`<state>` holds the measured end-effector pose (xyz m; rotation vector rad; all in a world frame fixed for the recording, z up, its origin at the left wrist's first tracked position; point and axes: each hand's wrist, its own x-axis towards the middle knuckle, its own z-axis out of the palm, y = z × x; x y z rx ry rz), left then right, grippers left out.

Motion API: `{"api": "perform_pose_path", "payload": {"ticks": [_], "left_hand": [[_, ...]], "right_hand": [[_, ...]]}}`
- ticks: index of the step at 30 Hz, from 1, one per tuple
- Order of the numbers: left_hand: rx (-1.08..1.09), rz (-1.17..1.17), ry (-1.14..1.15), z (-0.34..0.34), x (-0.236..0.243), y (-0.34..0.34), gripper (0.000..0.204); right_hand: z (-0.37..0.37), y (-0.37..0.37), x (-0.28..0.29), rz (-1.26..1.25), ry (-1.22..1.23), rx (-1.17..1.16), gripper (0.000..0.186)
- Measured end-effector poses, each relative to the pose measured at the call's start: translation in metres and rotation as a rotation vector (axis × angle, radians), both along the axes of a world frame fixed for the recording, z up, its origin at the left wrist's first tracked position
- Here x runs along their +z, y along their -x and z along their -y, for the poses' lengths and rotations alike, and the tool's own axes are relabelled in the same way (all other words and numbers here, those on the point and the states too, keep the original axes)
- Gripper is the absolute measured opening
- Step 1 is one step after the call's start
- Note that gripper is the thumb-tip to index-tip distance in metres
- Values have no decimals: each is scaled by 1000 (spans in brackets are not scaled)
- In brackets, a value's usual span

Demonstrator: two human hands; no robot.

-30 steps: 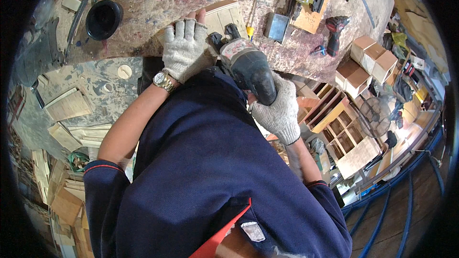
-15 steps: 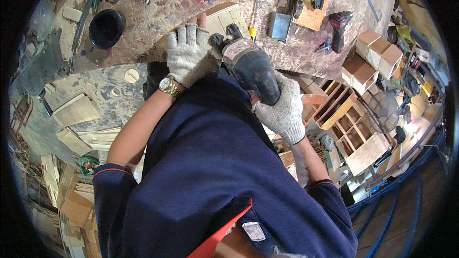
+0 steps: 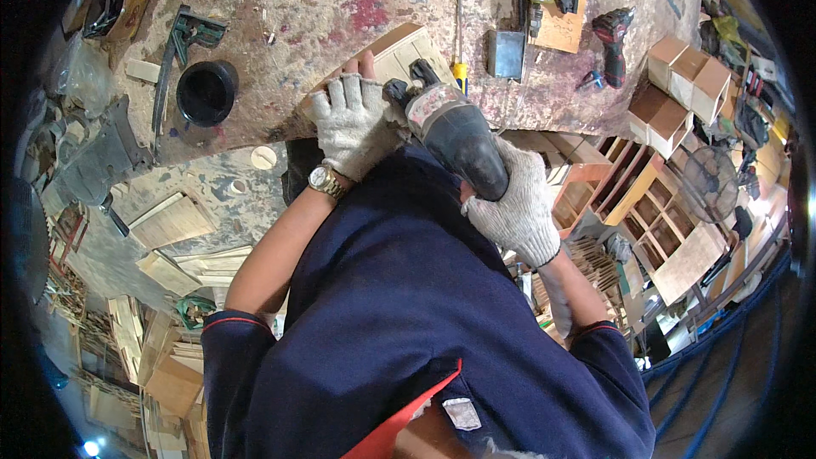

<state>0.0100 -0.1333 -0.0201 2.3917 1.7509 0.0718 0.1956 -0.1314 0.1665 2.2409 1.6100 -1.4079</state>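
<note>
My left hand [image 3: 355, 119], in a white knit glove with bare fingertips, lies with its fingers stretched over a light wooden piece [image 3: 418, 48] at the bench edge. My right hand [image 3: 520, 208], also gloved, is closed around the rear of a dark, round-bodied power tool [image 3: 463, 138]. The tool's exact kind is unclear. Two black parts at its front point at the wooden piece, and I cannot tell whether they touch it. Just right of the piece lies a screwdriver [image 3: 461, 75] with a yellow and dark handle.
The worn workbench [image 3: 280, 76] carries a black bowl [image 3: 206, 93], a green-handled tool [image 3: 189, 34], a small metal box [image 3: 507, 54] and a red-black cordless drill [image 3: 612, 49]. Wooden boxes [image 3: 659, 115] stand at the right, near a fan [image 3: 710, 184]. Wood boards [image 3: 174, 219] lie lower left.
The whole view has shifted slightly, so the scene sits a little further right and lower. My hands keep the same hold, and the tool stays in about the same place against the wooden piece.
</note>
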Motion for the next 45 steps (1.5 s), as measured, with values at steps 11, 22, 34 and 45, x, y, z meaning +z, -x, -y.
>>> {"api": "perform_pose_path", "payload": {"ticks": [11,22,34,45], "left_hand": [[-8,-42,0,-5,5,-2,102],[10,49,25,0,-1,1,104],[-87,282,-12,6,-18,12,90],[-52,203,16,-3,-3,8,61]], "right_hand": [[-4,1,-2,21,39,17,46],[-5,3,1,43,48,51,40],[-2,2,-8,51,-44,73,42],[-26,9,4,-14,53,35,51]]}}
